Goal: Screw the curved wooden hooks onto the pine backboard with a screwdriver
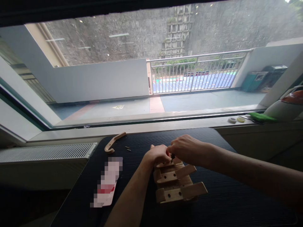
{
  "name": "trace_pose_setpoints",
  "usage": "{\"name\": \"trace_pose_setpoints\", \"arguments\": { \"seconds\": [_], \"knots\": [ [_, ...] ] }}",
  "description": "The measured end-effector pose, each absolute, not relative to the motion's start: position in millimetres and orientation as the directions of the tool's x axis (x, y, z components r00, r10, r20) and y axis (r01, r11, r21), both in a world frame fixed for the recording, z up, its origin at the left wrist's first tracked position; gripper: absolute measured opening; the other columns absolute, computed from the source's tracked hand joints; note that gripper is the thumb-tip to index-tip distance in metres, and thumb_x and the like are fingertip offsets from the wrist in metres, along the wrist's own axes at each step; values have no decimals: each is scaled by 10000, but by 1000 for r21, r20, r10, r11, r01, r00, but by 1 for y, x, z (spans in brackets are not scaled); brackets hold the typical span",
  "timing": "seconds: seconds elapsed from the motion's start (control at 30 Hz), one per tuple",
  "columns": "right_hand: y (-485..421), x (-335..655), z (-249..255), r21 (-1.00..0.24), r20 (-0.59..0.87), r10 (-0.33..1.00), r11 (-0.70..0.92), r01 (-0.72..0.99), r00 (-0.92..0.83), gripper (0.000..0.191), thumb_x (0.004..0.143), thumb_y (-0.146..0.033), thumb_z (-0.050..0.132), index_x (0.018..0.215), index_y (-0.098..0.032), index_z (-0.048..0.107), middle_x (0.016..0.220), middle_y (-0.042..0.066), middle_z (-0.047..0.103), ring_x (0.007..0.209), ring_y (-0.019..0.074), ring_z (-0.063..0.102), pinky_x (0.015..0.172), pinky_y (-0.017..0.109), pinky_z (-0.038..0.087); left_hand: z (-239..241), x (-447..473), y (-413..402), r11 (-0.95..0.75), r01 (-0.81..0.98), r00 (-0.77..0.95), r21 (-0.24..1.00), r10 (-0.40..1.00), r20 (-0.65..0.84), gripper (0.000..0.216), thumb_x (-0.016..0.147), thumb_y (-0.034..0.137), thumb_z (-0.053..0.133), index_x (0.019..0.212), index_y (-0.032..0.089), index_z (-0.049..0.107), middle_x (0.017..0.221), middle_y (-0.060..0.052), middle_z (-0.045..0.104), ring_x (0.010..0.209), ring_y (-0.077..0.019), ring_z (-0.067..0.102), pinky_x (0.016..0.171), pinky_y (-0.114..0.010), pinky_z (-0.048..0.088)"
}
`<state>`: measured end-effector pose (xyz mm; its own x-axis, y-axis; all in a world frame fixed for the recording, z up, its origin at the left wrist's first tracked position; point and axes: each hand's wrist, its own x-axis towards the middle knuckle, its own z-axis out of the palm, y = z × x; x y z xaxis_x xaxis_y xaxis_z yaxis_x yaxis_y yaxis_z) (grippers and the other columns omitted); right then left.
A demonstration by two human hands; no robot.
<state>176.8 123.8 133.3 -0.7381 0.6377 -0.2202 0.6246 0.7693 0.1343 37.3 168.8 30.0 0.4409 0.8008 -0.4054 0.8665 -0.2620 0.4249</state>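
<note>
A wooden rack (187,180) with several curved wooden hooks lies on the dark table. Two hooks at its near end, a middle hook (169,176) and a near hook (174,194), each show two dark round holes. My left hand (159,154) is closed at the rack's far end, its fingertips at the far hook (163,165), which is partly covered. Directly beside it, my right hand (183,147) is closed round a small dark screwdriver-like tool (173,156), pointing down at the wood. My fingers hide most of this tool.
A loose wooden hook (113,143) and two small screws (128,148) lie on the table (138,142) at the back left. Nearer stands out a flat pink item (109,183), blurred out. Tape rolls (232,120) and a green cloth-like thing (261,117) rest on the windowsill.
</note>
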Motion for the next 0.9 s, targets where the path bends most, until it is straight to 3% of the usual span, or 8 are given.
{"name": "trace_pose_setpoints", "arguments": {
  "seconds": [0.37, 0.7, 0.9],
  "knots": [
    [133, 173, 117, 100, -182, 626, 779, 619, -758, 158, 791, -75, 558, 824, -166, 683, 727, 38, 669, 611, 142, 585, 481, 254, 266, 35, 39, 164, -249, 872, 417, 421, 828, -374, 111, 575, 219, 615, 675, 189, 652, 743, -24, 688, 804, -268, 608, 907, -487, 288],
    [132, 171, 117, 146, -212, 671, 741, 656, -711, 112, 824, -173, 570, 750, -138, 648, 699, 51, 673, 627, 168, 618, 438, 259, 222, 30, 39, 167, -259, 856, 445, 448, 811, -380, 68, 605, 215, 606, 655, 198, 648, 680, 3, 665, 793, -248, 598, 957, -552, 210],
    [125, 172, 134, 171, -191, 686, 728, 664, -702, 127, 815, -194, 581, 900, -132, 653, 736, 75, 672, 675, 186, 631, 469, 262, 244, 31, 38, 166, -251, 858, 439, 448, 812, -385, 100, 596, 218, 616, 688, 199, 651, 716, 6, 673, 794, -236, 596, 947, -531, 251]
  ]
}}
